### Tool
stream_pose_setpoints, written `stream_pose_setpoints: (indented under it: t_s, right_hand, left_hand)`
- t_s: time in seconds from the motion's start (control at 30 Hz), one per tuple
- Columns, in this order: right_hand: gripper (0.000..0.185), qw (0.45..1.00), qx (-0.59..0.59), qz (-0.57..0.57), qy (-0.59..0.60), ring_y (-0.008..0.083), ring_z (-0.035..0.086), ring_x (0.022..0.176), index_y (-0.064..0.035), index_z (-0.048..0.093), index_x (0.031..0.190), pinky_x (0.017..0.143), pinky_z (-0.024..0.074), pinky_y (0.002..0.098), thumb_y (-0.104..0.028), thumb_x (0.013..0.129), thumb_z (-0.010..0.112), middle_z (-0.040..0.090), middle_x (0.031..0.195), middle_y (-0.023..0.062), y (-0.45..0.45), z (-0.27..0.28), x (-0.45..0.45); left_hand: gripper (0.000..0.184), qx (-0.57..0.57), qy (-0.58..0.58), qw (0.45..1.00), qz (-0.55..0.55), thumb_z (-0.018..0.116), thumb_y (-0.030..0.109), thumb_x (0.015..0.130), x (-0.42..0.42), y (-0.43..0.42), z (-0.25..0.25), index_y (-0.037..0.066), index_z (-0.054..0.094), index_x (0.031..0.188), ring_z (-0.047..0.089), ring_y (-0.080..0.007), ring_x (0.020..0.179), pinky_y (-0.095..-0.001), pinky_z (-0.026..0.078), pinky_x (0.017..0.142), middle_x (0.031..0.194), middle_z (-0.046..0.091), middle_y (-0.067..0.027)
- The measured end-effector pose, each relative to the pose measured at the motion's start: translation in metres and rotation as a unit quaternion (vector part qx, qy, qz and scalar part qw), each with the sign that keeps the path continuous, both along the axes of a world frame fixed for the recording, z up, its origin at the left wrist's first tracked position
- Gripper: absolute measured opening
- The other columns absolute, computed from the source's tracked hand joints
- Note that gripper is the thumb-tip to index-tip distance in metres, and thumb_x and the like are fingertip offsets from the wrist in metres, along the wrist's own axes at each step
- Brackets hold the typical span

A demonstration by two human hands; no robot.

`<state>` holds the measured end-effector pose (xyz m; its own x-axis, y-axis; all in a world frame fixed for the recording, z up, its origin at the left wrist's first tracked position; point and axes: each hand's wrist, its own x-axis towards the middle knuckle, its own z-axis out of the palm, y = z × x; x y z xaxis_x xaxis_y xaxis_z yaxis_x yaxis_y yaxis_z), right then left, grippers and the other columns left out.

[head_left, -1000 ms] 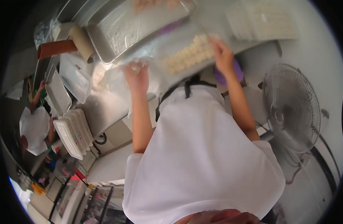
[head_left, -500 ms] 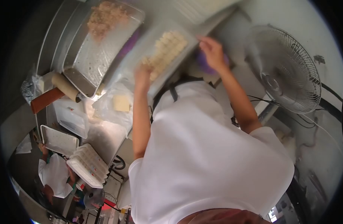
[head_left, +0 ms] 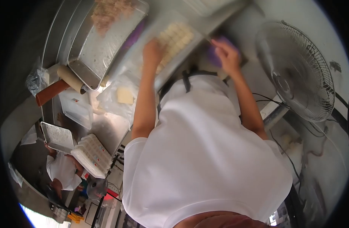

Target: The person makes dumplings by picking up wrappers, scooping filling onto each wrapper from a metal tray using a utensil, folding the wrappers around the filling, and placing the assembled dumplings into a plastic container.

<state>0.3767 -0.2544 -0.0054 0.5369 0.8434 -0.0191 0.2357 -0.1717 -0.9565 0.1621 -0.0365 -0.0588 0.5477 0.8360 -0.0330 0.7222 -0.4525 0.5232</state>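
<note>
My left hand [head_left: 153,52] is over a pale tray [head_left: 146,45], beside rows of small cream-coloured dough pieces that look like dumplings [head_left: 176,38]. Its fingers are curled down, and what they hold, if anything, is hidden. My right hand [head_left: 228,56] is raised just off the tray's right side. Its fingers are closed on a thin stick-like tool [head_left: 205,35], blurred, which points toward the tray. Behind that hand is a blurred purple object [head_left: 216,53]. Up and to the left, a deep metal tray [head_left: 96,53] has a heap of pinkish minced filling [head_left: 108,15] at its far end.
A stack of square pale wrappers [head_left: 125,95] lies on plastic at the left. Nearby are a brown tube [head_left: 70,78], a clear lidded box [head_left: 75,110] and stacked white trays [head_left: 92,154]. Another person [head_left: 64,169] holds a white tray [head_left: 58,136]. A large fan [head_left: 296,72] stands right.
My left hand has moved from the near part of the dumpling rows up along their left side. My right hand is slightly lower and further right. The whole view has shifted a little.
</note>
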Motion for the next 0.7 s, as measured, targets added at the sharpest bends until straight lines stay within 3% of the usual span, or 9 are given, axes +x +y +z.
stream_pose_setpoints:
  t_s: [0.07,0.2,0.27,0.4,0.47,0.57,0.67,0.7]
  right_hand:
    - [0.029,1.000,0.021,-0.012,-0.001,0.0114,0.052,0.075,-0.0047,0.065,0.119,0.071,0.0431,0.0228,-0.004,0.091,0.058,0.060,0.085,0.0042,0.000,-0.002,0.003]
    - [0.029,0.999,0.043,-0.006,-0.015,0.0112,0.053,0.076,-0.0031,0.064,0.119,0.073,0.0435,0.0227,-0.004,0.090,0.059,0.060,0.086,0.0044,0.006,-0.006,0.008]
    - [0.029,0.998,0.056,0.030,-0.008,0.0100,0.054,0.079,-0.0013,0.064,0.119,0.075,0.0443,0.0220,-0.003,0.090,0.059,0.064,0.093,0.0049,0.013,-0.005,0.009]
    - [0.027,0.997,0.066,0.008,0.040,0.0089,0.058,0.090,-0.0009,0.063,0.121,0.079,0.0458,0.0213,-0.005,0.094,0.056,0.066,0.111,0.0066,0.033,-0.005,0.001]
    - [0.028,0.996,0.062,0.030,0.060,0.0089,0.058,0.090,-0.0011,0.063,0.121,0.078,0.0462,0.0214,-0.005,0.095,0.056,0.066,0.112,0.0063,0.044,-0.008,-0.003]
    - [0.028,0.996,0.043,0.045,0.065,0.0095,0.059,0.091,-0.0006,0.062,0.122,0.078,0.0470,0.0218,-0.005,0.095,0.055,0.065,0.115,0.0068,0.063,-0.009,-0.007]
    - [0.029,0.995,0.004,0.084,0.062,0.0104,0.059,0.094,0.0012,0.061,0.123,0.081,0.0474,0.0222,-0.006,0.095,0.055,0.064,0.117,0.0084,0.085,0.000,-0.019]
    - [0.030,0.993,0.031,0.104,0.055,0.0092,0.058,0.093,0.0013,0.060,0.124,0.078,0.0463,0.0210,-0.007,0.096,0.055,0.063,0.115,0.0072,0.096,-0.007,-0.021]
  left_hand:
    - [0.036,-0.017,-0.007,0.999,-0.038,0.076,0.028,0.076,-0.007,0.006,-0.008,0.002,0.065,0.099,0.067,-0.0309,0.077,-0.0384,0.052,0.071,0.083,0.069,-0.0162]
    - [0.035,-0.014,-0.020,1.000,-0.016,0.076,0.024,0.075,-0.009,0.000,0.004,0.003,0.065,0.101,0.066,-0.0299,0.079,-0.0378,0.051,0.071,0.085,0.069,-0.0137]
    - [0.032,0.105,-0.049,0.993,-0.006,0.074,0.022,0.077,-0.020,-0.006,0.012,0.006,0.064,0.103,0.065,-0.0288,0.082,-0.0370,0.051,0.069,0.088,0.068,-0.0105]
    - [0.022,0.096,-0.096,0.986,0.099,0.069,0.014,0.081,-0.086,-0.024,0.056,0.007,0.063,0.100,0.062,-0.0294,0.076,-0.0390,0.049,0.067,0.088,0.064,-0.0095]
    - [0.017,0.101,-0.065,0.979,0.162,0.067,0.011,0.081,-0.136,-0.039,0.070,0.006,0.062,0.096,0.060,-0.0295,0.074,-0.0402,0.048,0.066,0.087,0.063,-0.0100]
    - [0.019,0.078,0.073,0.963,0.246,0.070,0.013,0.078,-0.203,-0.069,0.061,0.004,0.061,0.091,0.061,-0.0322,0.081,-0.0417,0.049,0.071,0.088,0.062,-0.0133]
    - [0.021,0.146,0.048,0.964,0.215,0.070,0.017,0.076,-0.259,-0.090,-0.047,0.004,0.061,0.090,0.061,-0.0346,0.088,-0.0427,0.050,0.077,0.091,0.062,-0.0155]
    - [0.022,0.142,0.070,0.954,0.254,0.071,0.018,0.075,-0.255,-0.094,-0.037,0.004,0.061,0.089,0.060,-0.0351,0.090,-0.0429,0.050,0.078,0.093,0.062,-0.0162]
